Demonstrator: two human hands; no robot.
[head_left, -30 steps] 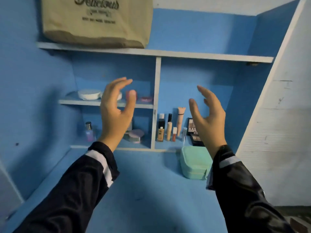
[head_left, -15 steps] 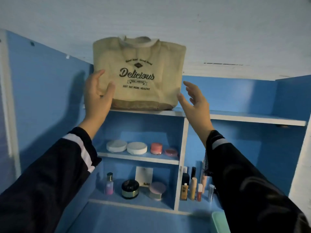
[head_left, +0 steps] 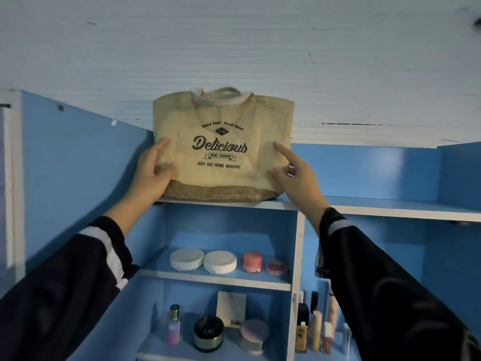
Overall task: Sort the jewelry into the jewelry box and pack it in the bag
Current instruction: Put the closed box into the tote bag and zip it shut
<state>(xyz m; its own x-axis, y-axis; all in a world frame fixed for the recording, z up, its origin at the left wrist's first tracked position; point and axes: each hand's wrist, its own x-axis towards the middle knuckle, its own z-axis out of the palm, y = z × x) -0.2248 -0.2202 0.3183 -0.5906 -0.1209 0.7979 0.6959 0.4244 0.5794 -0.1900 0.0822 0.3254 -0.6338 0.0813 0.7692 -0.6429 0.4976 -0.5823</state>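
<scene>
The bag [head_left: 223, 147] stands on the top shelf [head_left: 390, 207] between the hands, left hand [head_left: 153, 174] laid spread against its near edge, right hand [head_left: 295, 178] touching it with splayed fingers [head_left: 282, 152]; it looks light, soft and floppy, best squeezed by both sides low down.

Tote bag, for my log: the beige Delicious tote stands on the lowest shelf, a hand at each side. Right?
No. The head view shows the tote bag on the top shelf, not the lowest; the left hand and right hand are at its sides.
</scene>
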